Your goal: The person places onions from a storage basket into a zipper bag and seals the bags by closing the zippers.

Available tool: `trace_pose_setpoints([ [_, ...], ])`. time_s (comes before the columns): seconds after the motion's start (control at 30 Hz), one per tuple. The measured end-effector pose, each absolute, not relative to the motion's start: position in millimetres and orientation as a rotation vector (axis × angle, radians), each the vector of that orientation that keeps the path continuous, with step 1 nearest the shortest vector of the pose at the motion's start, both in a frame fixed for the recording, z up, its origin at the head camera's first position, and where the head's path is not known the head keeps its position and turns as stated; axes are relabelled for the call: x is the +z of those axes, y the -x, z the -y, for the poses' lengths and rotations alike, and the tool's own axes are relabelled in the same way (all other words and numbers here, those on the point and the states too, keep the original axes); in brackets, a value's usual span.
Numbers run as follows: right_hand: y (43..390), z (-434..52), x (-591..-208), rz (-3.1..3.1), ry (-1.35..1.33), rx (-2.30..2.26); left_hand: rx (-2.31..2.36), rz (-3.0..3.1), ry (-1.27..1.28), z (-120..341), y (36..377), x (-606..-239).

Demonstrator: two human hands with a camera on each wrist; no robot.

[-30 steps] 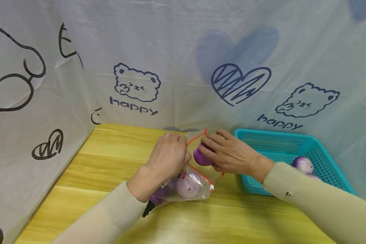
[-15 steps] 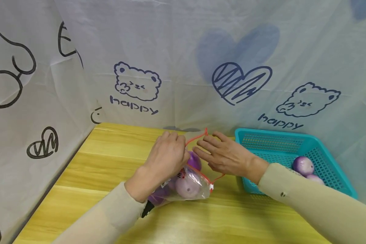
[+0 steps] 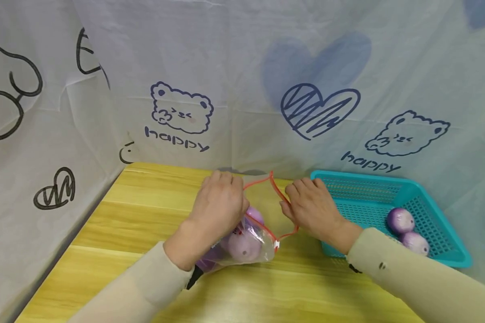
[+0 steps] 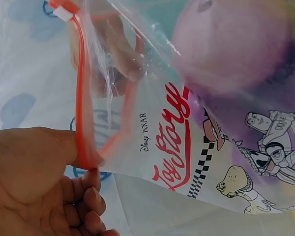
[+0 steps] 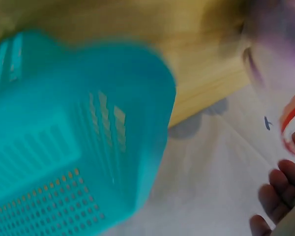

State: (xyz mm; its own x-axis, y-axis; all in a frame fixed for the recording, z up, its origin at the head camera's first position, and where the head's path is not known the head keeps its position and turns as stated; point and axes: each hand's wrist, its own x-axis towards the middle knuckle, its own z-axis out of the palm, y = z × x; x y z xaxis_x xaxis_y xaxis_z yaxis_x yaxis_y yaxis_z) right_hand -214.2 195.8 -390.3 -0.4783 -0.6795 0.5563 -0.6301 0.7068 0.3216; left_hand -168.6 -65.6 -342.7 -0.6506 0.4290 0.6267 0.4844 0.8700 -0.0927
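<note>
A clear zip bag with a red rim lies open on the wooden table, with several purple onion-like balls inside. My left hand pinches the rim's left side. In the left wrist view my thumb and fingers squeeze the red strip, and a ball shows through the printed bag. My right hand grips the rim's right side and holds the mouth wide. In the right wrist view only fingertips and a bit of red rim show.
A teal plastic basket stands right of the bag and holds two more purple balls; its wall fills the right wrist view. White printed cloth hangs close behind and to the left of the table.
My right hand pushed a purple ball into the bag, let go of it, then drew back and took hold of the rim's right side. The left hand kept its grip.
</note>
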Motion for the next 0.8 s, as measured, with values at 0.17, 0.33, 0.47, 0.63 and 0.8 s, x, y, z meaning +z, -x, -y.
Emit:
trace_pose_setpoints([
  [0.17,208.2,-190.6,-398.0,2.323,-0.937,-0.009,0.024,2.435,0.699,61.3,164.0,-342.2],
  [0.33,207.2,-187.1,-398.9,2.354,-0.872,0.018,-0.002,2.491,0.699,59.4,162.3,-341.3],
  [0.47,208.6,-186.1,-398.3,2.324,-0.875,0.010,-0.020,2.506,0.690,60.3,161.8,-340.8],
  [0.63,210.3,-185.9,-398.6,2.301,-0.857,-0.033,-0.041,2.492,0.698,61.5,161.0,-341.1],
  [0.8,210.6,-188.3,-400.0,2.312,-0.837,-0.043,-0.050,2.461,0.709,61.6,161.3,-341.5],
])
